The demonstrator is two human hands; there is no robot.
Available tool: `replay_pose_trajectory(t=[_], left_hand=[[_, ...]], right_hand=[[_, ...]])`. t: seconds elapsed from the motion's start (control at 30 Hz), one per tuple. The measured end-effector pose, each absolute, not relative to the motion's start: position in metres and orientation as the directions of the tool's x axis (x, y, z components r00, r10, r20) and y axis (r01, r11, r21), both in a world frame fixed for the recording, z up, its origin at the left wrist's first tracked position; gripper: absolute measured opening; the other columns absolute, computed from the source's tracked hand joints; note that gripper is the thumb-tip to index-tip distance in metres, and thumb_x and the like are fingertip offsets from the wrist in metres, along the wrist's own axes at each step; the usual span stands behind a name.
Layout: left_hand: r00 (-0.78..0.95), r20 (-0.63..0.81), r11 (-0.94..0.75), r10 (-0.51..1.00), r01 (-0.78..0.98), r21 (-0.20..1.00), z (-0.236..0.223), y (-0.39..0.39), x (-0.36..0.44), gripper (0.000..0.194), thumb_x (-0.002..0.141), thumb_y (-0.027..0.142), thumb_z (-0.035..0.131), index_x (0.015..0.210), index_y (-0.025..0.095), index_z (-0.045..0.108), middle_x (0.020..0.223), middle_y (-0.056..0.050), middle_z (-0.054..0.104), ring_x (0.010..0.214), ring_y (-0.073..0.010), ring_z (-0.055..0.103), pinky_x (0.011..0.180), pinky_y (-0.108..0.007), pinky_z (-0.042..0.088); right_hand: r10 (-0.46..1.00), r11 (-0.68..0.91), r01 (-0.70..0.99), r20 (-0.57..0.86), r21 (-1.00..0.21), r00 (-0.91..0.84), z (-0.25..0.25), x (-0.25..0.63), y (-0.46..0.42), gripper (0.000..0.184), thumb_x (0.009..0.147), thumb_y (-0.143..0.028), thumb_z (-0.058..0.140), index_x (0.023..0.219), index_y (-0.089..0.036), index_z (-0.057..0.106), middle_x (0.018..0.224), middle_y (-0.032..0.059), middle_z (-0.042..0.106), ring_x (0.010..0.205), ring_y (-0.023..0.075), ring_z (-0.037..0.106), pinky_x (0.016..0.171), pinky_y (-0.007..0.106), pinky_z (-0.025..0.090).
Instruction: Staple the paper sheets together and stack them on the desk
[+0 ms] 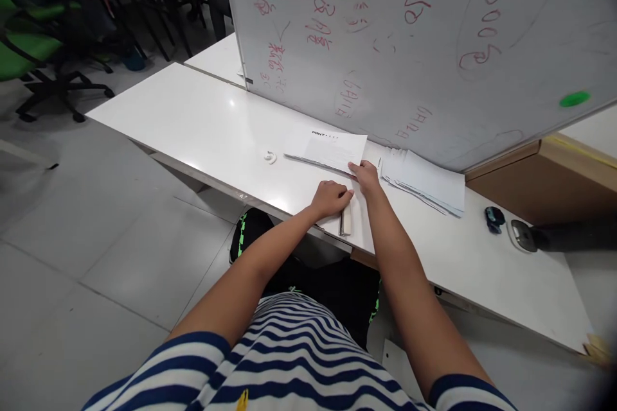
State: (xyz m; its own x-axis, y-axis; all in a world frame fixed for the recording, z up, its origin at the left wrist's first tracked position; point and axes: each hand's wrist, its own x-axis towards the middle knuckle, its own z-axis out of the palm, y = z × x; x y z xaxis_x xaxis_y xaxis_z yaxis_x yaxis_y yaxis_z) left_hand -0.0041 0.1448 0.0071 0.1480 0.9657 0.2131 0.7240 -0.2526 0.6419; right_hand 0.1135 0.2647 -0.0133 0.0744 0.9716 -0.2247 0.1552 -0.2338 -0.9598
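Observation:
My right hand point(365, 176) pinches the near right corner of a thin stack of printed paper point(328, 149), thumb on top. The stack lies on the white table, dark lettering along its far edge. Just left of that hand and nearer the table's front edge, my left hand point(331, 198) is closed over the far end of a cream-coloured stapler point(346, 221). Its near end, with a dark strip along the side, points towards me; my fingers hide the rest. A second, fanned pile of paper point(427, 180) rests to the right of my right hand.
A whiteboard point(385, 64) with red writing stands along the table's point(193, 109) far side. Small white earphones point(270, 157) lie left of the papers. To the right are a dark watch point(494, 219), a black cylindrical object point(573, 234) and a cardboard box point(544, 173).

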Motion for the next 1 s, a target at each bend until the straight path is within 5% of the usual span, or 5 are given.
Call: replay_pose_trajectory(t=[0.23,0.4,0.57,0.7,1.0], left_hand=[[0.123,0.208,-0.234,0.97,0.697,0.678,0.004,0.143,-0.005,0.043,0.097,0.038,0.041,0.061,0.02,0.057,0.066,-0.003,0.064,0.073,-0.019,0.06,0.075,-0.033,0.04],[0.039,0.256,-0.22,0.966,0.649,0.728,0.006,0.148,-0.019,0.031,0.098,0.035,0.039,0.09,0.019,0.064,0.095,-0.007,0.07,0.094,-0.0205,0.061,0.086,-0.033,0.045],[-0.247,0.276,0.077,0.929,0.857,0.51,0.032,0.182,-0.064,0.035,0.097,0.038,0.04,0.119,0.019,0.061,0.141,-0.012,0.052,0.141,-0.0317,0.032,0.113,-0.05,0.025],[-0.482,0.088,0.432,0.872,0.842,0.324,0.032,0.205,-0.093,0.085,0.088,0.064,0.044,0.148,0.006,0.032,0.161,-0.021,0.016,0.149,-0.0395,-0.007,0.116,-0.064,0.005],[-0.448,0.032,0.428,0.894,0.871,0.241,0.009,0.21,-0.103,0.095,0.089,0.068,0.031,0.154,0.001,0.014,0.163,-0.019,0.002,0.149,-0.0349,-0.014,0.118,-0.06,-0.006]], right_hand=[[0.992,-0.088,-0.033,-0.09,-0.996,0.093,-0.018,0.127,0.243,0.028,0.076,-0.035,0.065,0.097,-0.023,0.051,0.104,0.0002,0.065,0.087,0.0133,0.063,0.071,0.027,0.058],[0.987,-0.134,-0.296,-0.155,-0.946,0.047,-0.018,0.145,0.251,0.03,0.072,-0.031,0.072,0.095,-0.023,0.054,0.101,-0.0014,0.067,0.09,0.0129,0.063,0.07,0.026,0.057],[0.981,-0.146,-0.368,-0.183,-0.918,0.069,-0.019,0.148,0.256,0.03,0.071,-0.029,0.074,0.091,-0.025,0.052,0.099,-0.0033,0.067,0.089,0.0126,0.063,0.069,0.025,0.057],[0.981,-0.148,-0.339,-0.181,-0.929,0.067,-0.018,0.146,0.256,0.027,0.074,-0.03,0.071,0.092,-0.025,0.051,0.101,-0.0033,0.067,0.091,0.0124,0.063,0.07,0.025,0.056],[0.983,-0.149,-0.324,-0.174,-0.934,0.049,-0.018,0.142,0.256,0.029,0.076,-0.031,0.07,0.1,-0.025,0.054,0.104,-0.0021,0.067,0.09,0.0123,0.063,0.069,0.024,0.057]])
